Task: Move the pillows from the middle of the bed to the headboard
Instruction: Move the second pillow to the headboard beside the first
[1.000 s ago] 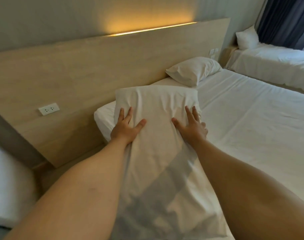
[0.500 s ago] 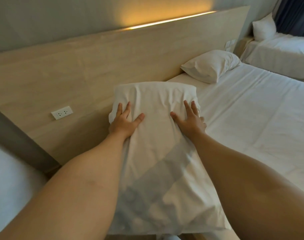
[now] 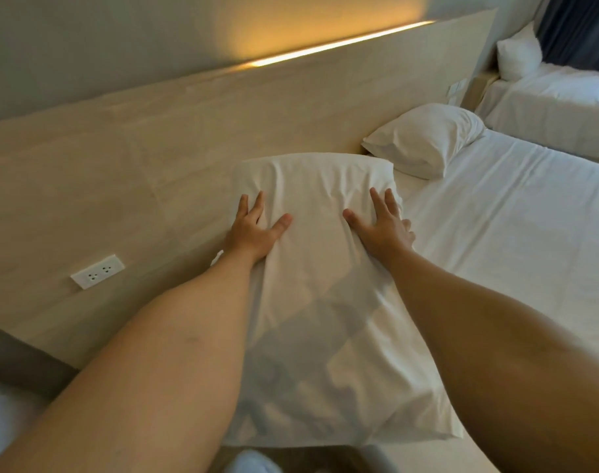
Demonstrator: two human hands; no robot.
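A white pillow (image 3: 320, 295) lies lengthwise at the near corner of the bed, its far end close to the wooden headboard (image 3: 195, 145). My left hand (image 3: 253, 230) presses flat on its left side, fingers spread. On the pillow's right edge rests my right hand (image 3: 381, 227), also flat with fingers apart. A second white pillow (image 3: 424, 138) sits further right against the headboard. The white bed sheet (image 3: 502, 227) stretches off to the right.
A white wall socket (image 3: 97, 271) is set in the headboard panel at the left. A second bed (image 3: 557, 100) with its own pillow (image 3: 518, 52) stands at the far right, beside a dark curtain (image 3: 577, 29). A light strip (image 3: 342, 44) glows above the headboard.
The pillow under my hands has slid toward the headboard, and the view has shifted closer to the wall. Both hands stay flat on the pillow.
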